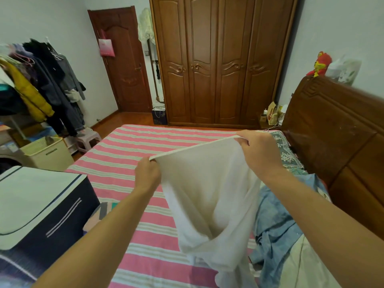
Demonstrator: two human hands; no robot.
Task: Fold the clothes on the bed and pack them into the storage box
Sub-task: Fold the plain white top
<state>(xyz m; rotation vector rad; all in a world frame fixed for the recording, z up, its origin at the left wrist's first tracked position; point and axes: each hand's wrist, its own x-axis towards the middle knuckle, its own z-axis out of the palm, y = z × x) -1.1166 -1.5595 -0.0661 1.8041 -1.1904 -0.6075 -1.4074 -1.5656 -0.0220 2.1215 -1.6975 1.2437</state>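
Navy fabric storage box with a white zipped lid [39, 206] sits at the bed's left edge. Left hand [148, 173] and right hand [258, 150] pinch a white cloth garment [209, 200] by its taut hem above the pink-and-cream striped bed sheet [128, 154]; it hangs limp and creased, beside a crumpled pale blue denim garment [276, 225].

The bed [145, 154] is covered by a pink-and-cream striped sheet. A crumpled blue denim garment [276, 225] is laid on its right side, and a dark storage box [41, 206] with a white lid is seen at its left edge.
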